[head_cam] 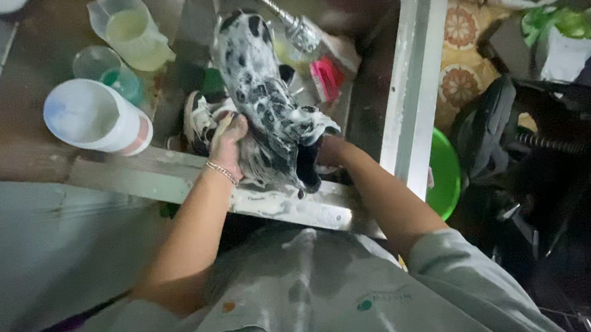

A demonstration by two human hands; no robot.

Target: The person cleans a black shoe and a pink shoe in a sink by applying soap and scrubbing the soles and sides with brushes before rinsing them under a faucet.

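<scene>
Shoe (262, 98), black and white and thick with soap suds, stands toe-up over the sink (368, 111), its heel end down near the front rim. I see my left hand (227, 142) closed around its side, fingers wrapped into the foam, a thin bracelet (222, 172) on that wrist. My right hand (326, 151) goes into the dark opening at the heel end; its fingers are hidden inside, so I cannot tell how that grip is set.

A second shoe (200, 121) lies in the sink just behind my left hand, partly covered by it. A pink brush (328, 78) rests in the sink to the right of the held shoe, and a metal spray head (303, 33) on a hose hangs just above it.

On the worktop (19, 138) to the left lie a white tub (95, 118) tipped on its side, a small clear cup (101, 67) behind it, and a measuring jug (132, 33) with pale yellow liquid. The sink's front rim (292, 208) is smeared with foam.

To the right of a pale upright post (412, 86) a green basin (445, 172) sits on the patterned floor.
</scene>
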